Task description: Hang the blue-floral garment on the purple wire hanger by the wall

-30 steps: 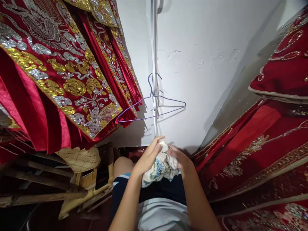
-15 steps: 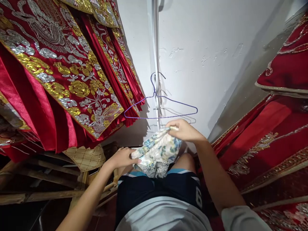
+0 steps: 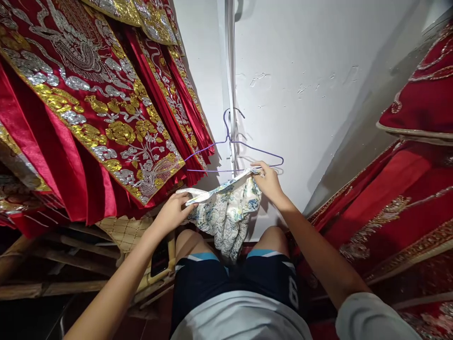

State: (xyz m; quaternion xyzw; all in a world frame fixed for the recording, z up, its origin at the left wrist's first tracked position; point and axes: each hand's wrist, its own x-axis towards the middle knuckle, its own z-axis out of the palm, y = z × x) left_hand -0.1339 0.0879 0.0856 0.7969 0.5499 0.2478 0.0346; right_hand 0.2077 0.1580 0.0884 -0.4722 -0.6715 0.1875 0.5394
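Note:
A small white garment with a blue and yellow floral print (image 3: 228,210) hangs stretched between my two hands above my knees. My left hand (image 3: 173,211) is closed on its left end, where a pale band sticks out. My right hand (image 3: 268,180) is closed on its right end, just below the bottom bar of a purple wire hanger (image 3: 235,153). The hanger hangs from a white pipe (image 3: 230,71) on the white wall. The rest of the garment droops between my legs.
Red cloths with gold and silver embroidery (image 3: 92,108) hang at the left, close to the hanger. More red embroidered fabric (image 3: 396,203) fills the right side. A wooden chair with a woven seat (image 3: 123,231) stands at lower left, a dark phone (image 3: 160,259) on it.
My hands have moved apart and upward, unfolding the bunched floral garment and stretching it out. My right hand has risen to just under the hanger's bar.

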